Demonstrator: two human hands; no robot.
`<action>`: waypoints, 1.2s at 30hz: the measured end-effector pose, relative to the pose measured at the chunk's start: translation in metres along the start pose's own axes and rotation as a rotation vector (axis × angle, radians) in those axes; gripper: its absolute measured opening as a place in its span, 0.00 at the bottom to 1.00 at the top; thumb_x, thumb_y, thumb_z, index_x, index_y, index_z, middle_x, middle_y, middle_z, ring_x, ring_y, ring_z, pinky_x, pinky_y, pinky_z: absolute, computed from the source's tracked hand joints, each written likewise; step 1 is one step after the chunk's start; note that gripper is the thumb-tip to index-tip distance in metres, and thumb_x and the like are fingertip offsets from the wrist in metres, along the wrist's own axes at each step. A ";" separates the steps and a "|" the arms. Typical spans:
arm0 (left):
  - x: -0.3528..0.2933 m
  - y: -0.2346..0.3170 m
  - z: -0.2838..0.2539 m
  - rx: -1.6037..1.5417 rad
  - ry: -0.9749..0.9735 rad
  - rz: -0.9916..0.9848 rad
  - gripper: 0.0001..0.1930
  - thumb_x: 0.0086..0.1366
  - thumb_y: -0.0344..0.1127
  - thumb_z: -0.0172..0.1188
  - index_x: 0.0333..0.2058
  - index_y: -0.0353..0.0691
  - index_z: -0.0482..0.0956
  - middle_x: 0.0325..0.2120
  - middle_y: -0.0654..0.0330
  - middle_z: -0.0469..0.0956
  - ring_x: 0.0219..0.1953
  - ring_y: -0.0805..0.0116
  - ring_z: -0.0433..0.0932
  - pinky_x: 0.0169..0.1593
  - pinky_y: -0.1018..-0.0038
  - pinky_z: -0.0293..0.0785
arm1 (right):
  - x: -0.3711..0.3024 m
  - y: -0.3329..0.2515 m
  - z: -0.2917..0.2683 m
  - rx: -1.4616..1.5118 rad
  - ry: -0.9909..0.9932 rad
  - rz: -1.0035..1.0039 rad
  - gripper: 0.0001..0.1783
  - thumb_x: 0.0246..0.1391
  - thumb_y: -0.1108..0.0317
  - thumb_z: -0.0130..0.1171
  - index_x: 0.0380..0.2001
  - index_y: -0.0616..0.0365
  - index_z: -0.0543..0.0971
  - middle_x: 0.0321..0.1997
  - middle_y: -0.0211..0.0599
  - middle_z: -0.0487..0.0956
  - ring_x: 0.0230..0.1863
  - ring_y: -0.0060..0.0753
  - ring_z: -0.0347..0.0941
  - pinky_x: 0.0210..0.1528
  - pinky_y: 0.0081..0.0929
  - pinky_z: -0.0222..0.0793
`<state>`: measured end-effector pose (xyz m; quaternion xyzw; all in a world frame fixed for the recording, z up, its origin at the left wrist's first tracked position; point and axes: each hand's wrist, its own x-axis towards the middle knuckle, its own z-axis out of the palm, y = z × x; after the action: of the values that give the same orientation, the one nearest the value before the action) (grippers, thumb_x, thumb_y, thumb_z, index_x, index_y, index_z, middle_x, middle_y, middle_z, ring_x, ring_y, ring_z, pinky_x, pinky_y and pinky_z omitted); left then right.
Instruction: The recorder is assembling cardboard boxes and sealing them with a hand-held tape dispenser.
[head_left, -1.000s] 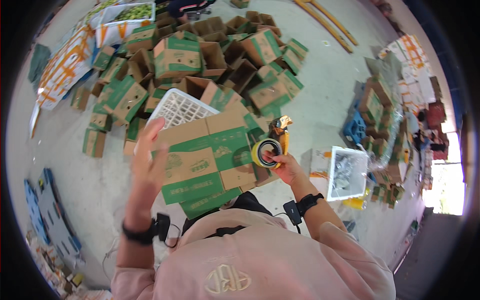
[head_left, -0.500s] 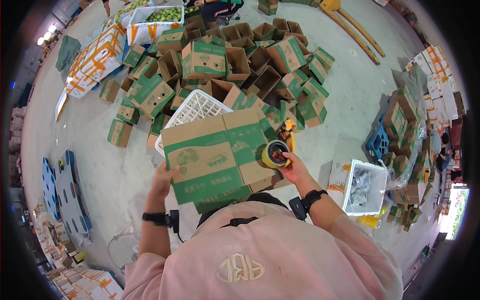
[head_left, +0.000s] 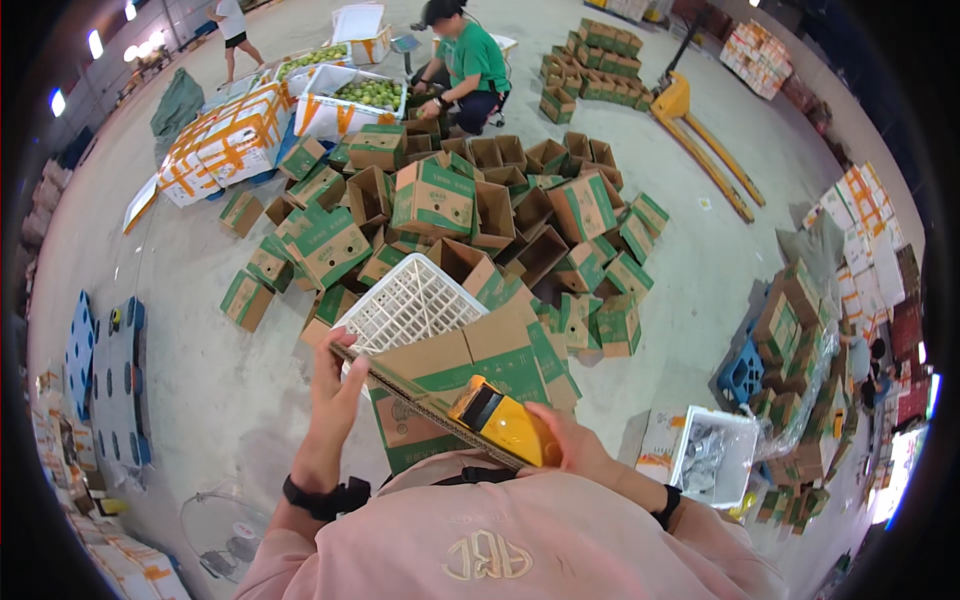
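My left hand [head_left: 335,392] grips the upper left edge of a brown and green cardboard box [head_left: 500,368], thumb on one side and fingers on the other. The box looks mostly flat and stands tilted against my front, its cut edge showing. In my right hand [head_left: 580,445] is a yellow tape dispenser [head_left: 512,428], lying across the near side of the cardboard; its tape roll is hidden from here. Just beyond the box, a white plastic crate [head_left: 420,300] with a lattice bottom leans among the heaped cartons.
A big heap of open green-and-brown cartons [head_left: 435,200] lies ahead. Behind it, a person in green [head_left: 475,70] crouches by white boxes of green fruit [head_left: 370,92]. A yellow pallet jack [head_left: 700,140] stands far right; a white foam box [head_left: 715,455] sits near right, blue pallets [head_left: 120,380] left.
The cardboard has swung from lying face-up to a steeper tilt. My right hand has turned the tape dispenser and brought it left over the box. The view has lifted, showing more of the far floor.
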<state>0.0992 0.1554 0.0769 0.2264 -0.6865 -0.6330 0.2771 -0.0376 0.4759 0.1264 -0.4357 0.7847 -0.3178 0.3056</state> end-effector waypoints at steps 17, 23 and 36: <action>0.000 -0.008 -0.009 0.109 -0.087 0.036 0.21 0.64 0.38 0.57 0.53 0.38 0.67 0.48 0.55 0.72 0.51 0.66 0.70 0.55 0.68 0.65 | 0.109 -0.009 -0.071 -0.583 0.137 -0.064 0.38 0.42 0.43 0.65 0.52 0.53 0.70 0.43 0.46 0.77 0.42 0.47 0.76 0.42 0.38 0.72; 0.024 0.043 0.003 0.592 -0.360 0.815 0.11 0.64 0.38 0.56 0.40 0.38 0.76 0.43 0.53 0.74 0.46 0.55 0.74 0.50 0.64 0.70 | 0.161 -0.018 -0.061 -0.448 0.054 -0.228 0.39 0.42 0.41 0.65 0.52 0.54 0.71 0.47 0.46 0.77 0.48 0.48 0.74 0.49 0.38 0.70; 0.019 0.048 0.158 0.331 -0.984 1.168 0.27 0.67 0.47 0.48 0.61 0.40 0.60 0.60 0.49 0.61 0.65 0.53 0.56 0.67 0.58 0.50 | 0.126 0.056 -0.078 0.362 0.276 0.070 0.36 0.44 0.56 0.68 0.56 0.55 0.67 0.49 0.38 0.74 0.51 0.31 0.71 0.54 0.28 0.65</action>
<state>-0.0183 0.2650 0.1192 -0.4400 -0.8239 -0.3013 0.1919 -0.1786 0.4064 0.1053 -0.2985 0.7639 -0.4992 0.2796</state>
